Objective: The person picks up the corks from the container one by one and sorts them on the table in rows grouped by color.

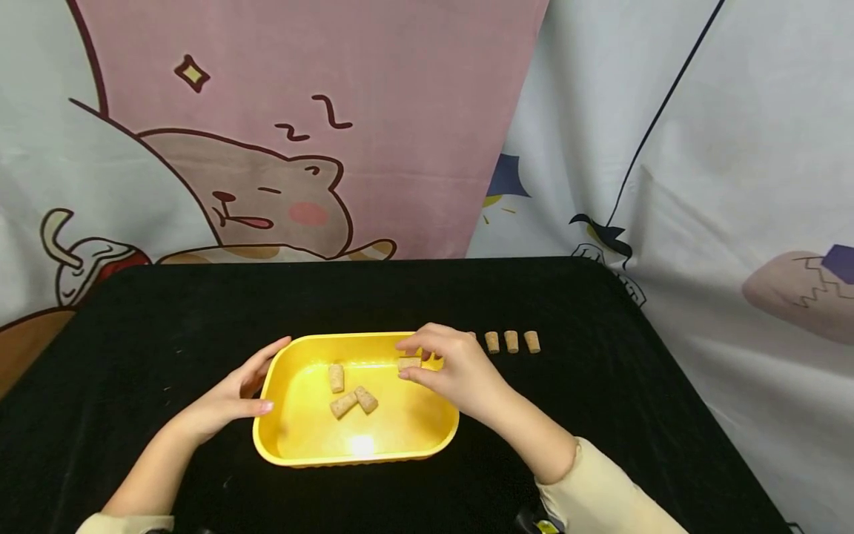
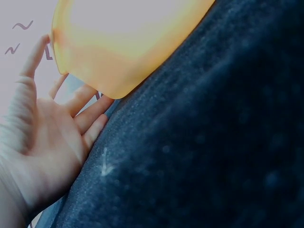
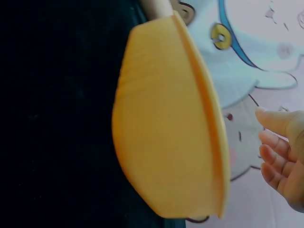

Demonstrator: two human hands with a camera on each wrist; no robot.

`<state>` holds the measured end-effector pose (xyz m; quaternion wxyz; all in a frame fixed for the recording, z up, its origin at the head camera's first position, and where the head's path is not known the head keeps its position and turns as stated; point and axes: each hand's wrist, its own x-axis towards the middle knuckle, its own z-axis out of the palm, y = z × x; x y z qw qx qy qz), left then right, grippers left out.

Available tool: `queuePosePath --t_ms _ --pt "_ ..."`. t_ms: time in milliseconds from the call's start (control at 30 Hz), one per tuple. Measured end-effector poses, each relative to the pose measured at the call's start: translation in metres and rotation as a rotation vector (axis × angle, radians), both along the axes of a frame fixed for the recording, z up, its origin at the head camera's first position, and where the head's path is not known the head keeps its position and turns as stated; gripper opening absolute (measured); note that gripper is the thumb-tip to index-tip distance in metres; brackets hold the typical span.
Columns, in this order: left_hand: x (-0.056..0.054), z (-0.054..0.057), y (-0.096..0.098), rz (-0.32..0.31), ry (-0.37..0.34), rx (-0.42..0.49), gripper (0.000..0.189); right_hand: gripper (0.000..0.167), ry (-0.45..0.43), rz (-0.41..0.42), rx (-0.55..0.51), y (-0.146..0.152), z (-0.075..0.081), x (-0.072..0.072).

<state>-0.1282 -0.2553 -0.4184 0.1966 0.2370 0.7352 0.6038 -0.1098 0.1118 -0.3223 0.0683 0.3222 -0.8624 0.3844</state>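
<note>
A yellow plastic tray stands at the table's middle, with several tan corks inside: one cork at the left, a second cork and a third cork nearly together. My left hand touches the tray's left end, thumb at the rim and fingers spread along the outside, as the left wrist view also shows. Over the tray's right back corner, my right hand pinches another cork between thumb and fingers. The right wrist view shows that hand above the rim, its cork hidden.
Several corks stand in a row right of the tray, such as the one at the end; the right hand partly covers the row. A black cloth covers the table. Behind it hangs a printed curtain.
</note>
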Motion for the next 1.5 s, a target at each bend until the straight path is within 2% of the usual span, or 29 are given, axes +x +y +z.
queuePosePath --t_ms 167,500,933,1100,1500 --pt "0.0 0.001 0.0 -0.003 0.0 0.001 0.076 0.027 0.005 0.095 0.099 -0.017 -0.005 -0.003" --pt "0.0 0.0 0.0 0.0 -0.003 -0.006 0.076 0.028 -0.093 0.183 0.28 -0.047 -0.015 -0.017" --pt "-0.001 0.0 0.001 0.008 -0.015 -0.016 0.076 0.024 -0.201 0.318 0.307 -0.064 -0.031 -0.03" --pt "-0.001 0.0 0.0 0.006 -0.01 -0.015 0.076 0.026 -0.248 0.331 0.329 -0.069 -0.038 -0.033" --pt "-0.001 0.0 0.0 0.012 -0.005 -0.02 0.076 0.027 -0.277 0.334 0.372 -0.075 -0.053 -0.038"
